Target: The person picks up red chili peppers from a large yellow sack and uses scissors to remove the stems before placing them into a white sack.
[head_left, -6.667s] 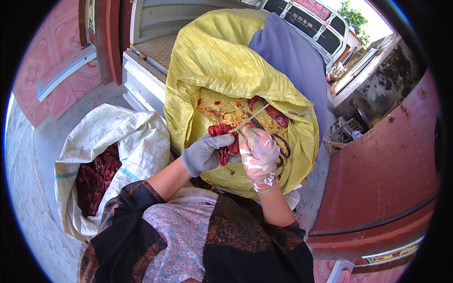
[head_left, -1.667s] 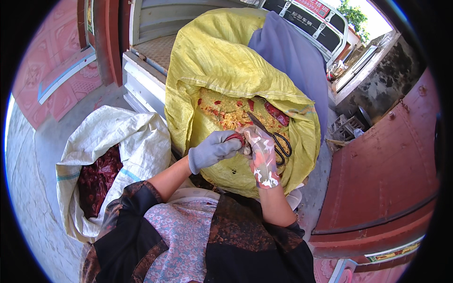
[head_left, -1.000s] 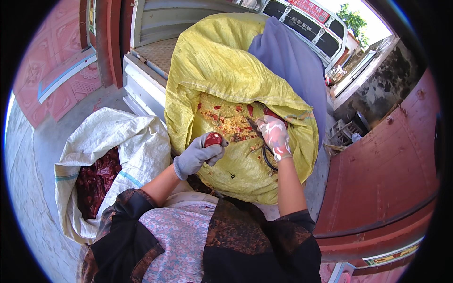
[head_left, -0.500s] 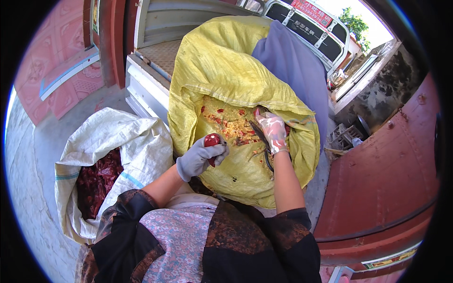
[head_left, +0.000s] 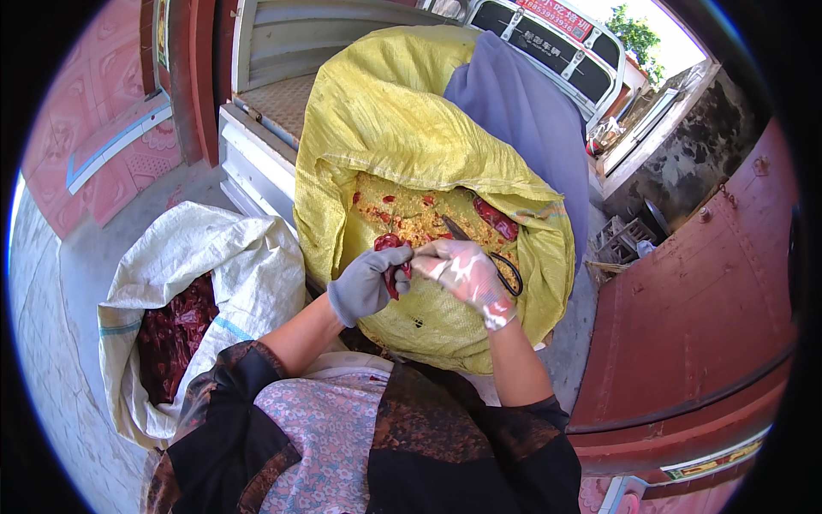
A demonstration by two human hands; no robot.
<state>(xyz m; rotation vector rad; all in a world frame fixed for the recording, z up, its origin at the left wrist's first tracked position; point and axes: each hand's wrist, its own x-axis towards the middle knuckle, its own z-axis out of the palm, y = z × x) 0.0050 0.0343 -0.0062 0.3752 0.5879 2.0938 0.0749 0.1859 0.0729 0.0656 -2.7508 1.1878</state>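
My left hand [head_left: 368,284], in a grey glove, is closed round dark red dried chili peppers [head_left: 391,242]; part of them sticks out above and below the fingers. My right hand [head_left: 467,272], in a pink and white patterned glove, has its fingertips pinched together against the left fingers. What the fingertips pinch is hidden. Scissors [head_left: 512,272] lie across behind my right hand, their black handle loop showing on one side and the dark blades above. Both hands are over the mouth of a large yellow woven sack [head_left: 419,321]. Yellow seeds and red chili bits [head_left: 419,218] lie on it.
A dark red chili [head_left: 497,218] lies at the sack's right fold. A white woven sack [head_left: 257,265] of dark red chilies [head_left: 178,330] stands at my left. Behind are a truck bed [head_left: 278,103] and a grey-purple cloth [head_left: 522,103]; a red metal panel [head_left: 685,308] is at right.
My right hand has come back from the sack's far right fold to meet my left hand. The scissors have turned, their handle loop swinging rightward. A chili now shows at that fold.
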